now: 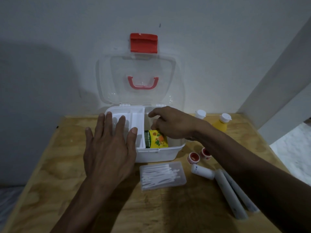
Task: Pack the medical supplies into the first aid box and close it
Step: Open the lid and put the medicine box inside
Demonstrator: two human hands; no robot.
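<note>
From the head camera, nearest me are the two forearms, and just past them the clear case of cotton swabs (162, 176) lying flat on the wooden table (50, 165), just in front of the first aid box (158, 154). My left hand (109, 148) lies flat with straight fingers over the box's front left corner and its white inner tray (134, 118), grasping nothing. My right hand (170, 123) reaches into the right compartment, fingers curled at the top of a yellow packet (157, 138) standing inside; I judge it a pinch, though the contact is partly hidden.

The clear lid (139, 64) stands upright against the wall, red latch (143, 42) on top.

Still outside: two red-capped jars (193, 158), a small white bottle (202, 171), two long grey tubes (230, 194) and a yellow bottle (220, 123) on the right.

Risks I see: my right forearm hovers over the jars and could sweep them off; the packet left standing tall may block the lid; the tray could tip if my left hand presses unevenly
</note>
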